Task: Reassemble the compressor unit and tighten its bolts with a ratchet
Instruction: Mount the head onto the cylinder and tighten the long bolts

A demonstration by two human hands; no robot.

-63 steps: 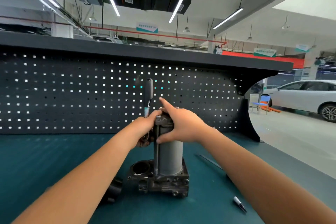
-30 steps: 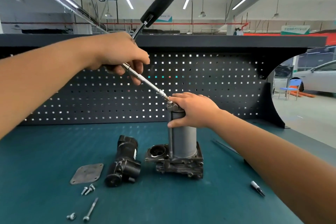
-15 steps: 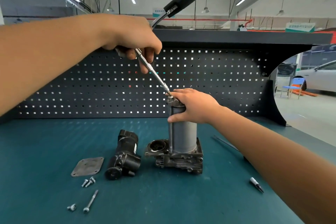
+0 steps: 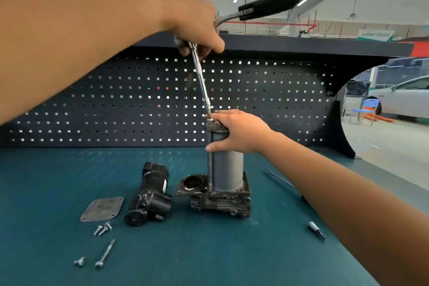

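Two hands busy. L hand [image 4: 199,30] curled round ratchet [image 4: 267,8] head; ext. runs down to bolt [image 4: 210,121], just beside R fingertips [image 4: 219,115]. R hand [image 4: 239,132] wraps compressor [image 4: 227,169] top, steadying. Step: tightening top bolt, prob. Next: swing handle, keep socket square. Loose bolts [image 4: 103,231] well below-left of R fingers.

The grey compressor [image 4: 227,169] stands upright on the desk [image 4: 46,193]. The tilted ratchet [image 4: 201,79] seems seated at its top, and loose bolts [image 4: 103,231] lie to the left.
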